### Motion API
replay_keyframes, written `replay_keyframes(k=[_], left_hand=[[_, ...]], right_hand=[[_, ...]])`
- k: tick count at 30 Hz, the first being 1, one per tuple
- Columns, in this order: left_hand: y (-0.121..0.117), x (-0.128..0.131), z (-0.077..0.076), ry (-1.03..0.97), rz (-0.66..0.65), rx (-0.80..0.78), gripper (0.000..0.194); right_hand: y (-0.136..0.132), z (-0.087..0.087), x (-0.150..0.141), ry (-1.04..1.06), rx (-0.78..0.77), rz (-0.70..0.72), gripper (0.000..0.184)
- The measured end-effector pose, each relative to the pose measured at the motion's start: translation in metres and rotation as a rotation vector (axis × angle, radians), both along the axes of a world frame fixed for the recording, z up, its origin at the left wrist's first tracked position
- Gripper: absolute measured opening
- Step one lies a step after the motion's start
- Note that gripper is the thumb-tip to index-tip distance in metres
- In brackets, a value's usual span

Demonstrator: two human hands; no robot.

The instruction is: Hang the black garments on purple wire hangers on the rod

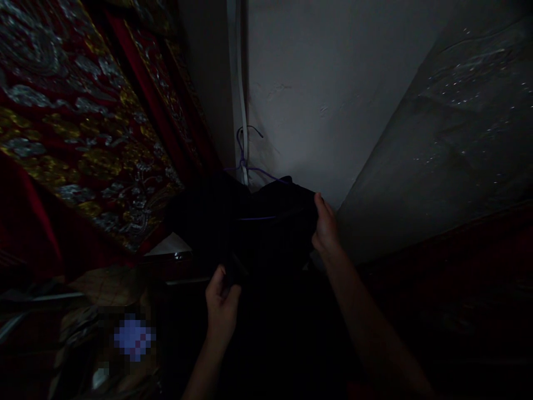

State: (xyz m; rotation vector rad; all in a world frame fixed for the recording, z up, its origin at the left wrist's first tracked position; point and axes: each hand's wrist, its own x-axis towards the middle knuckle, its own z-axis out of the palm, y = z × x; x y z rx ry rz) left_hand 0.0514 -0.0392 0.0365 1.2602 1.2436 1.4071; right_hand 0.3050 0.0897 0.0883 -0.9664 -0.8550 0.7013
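A black garment (266, 239) hangs on a thin purple wire hanger (266, 174) in front of the wall, its lower part lost in the dark. The hanger's hook is up by a pale vertical strip (240, 89). My left hand (222, 297) is closed on the garment's front, thumb and fingers pinching the cloth. Higher and to the right, my right hand (326, 222) grips the garment at its shoulder edge, thumb pointing up. The hanger's lower bar shows through the garment's neck opening.
Red cloth with gold and silver embroidery (83, 116) hangs at the left. A shiny, plastic-looking sheet (466, 122) slopes down on the right. The grey wall (316, 83) stands behind. Dim clutter with a blurred bluish patch (134, 337) lies at the lower left.
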Motion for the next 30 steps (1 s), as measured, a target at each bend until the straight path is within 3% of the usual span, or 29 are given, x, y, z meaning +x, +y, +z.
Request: replay_keyframes(k=[3,7,9,11,13,15,23,27,30], left_hand=[[-0.001,0.004,0.005,-0.035,-0.009,0.004,0.014],[-0.002,0.011,0.003,-0.101,-0.037,-0.035,0.014],[-0.003,0.017,0.003,-0.144,-0.065,-0.038,0.015],[-0.003,0.022,0.004,-0.185,-0.081,-0.011,0.017],[-0.003,0.025,0.007,-0.215,-0.078,0.031,0.014],[-0.002,0.027,0.008,-0.232,-0.069,0.060,0.011],[0.000,0.021,-0.005,-0.328,0.003,0.023,0.018],[0.001,0.015,-0.019,-0.418,0.042,-0.034,0.020],[0.003,0.009,-0.035,-0.327,0.037,0.025,0.025]], right_hand=[[-0.015,-0.004,-0.004,-0.026,-0.013,-0.170,0.043],[-0.070,-0.023,-0.029,-0.191,0.032,-0.402,0.039],[-0.103,-0.036,-0.052,-0.256,-0.114,-0.262,0.028],[-0.130,-0.050,-0.077,-0.312,-0.270,0.037,0.030],[-0.145,-0.063,-0.099,-0.315,-0.364,0.351,0.034],[-0.147,-0.073,-0.112,-0.295,-0.394,0.495,0.039],[-0.130,-0.090,-0.113,-0.224,-0.434,0.476,0.052],[-0.136,-0.091,-0.116,-0.197,-0.389,0.522,0.047],[-0.139,-0.094,-0.118,-0.241,-0.378,0.534,0.044]])
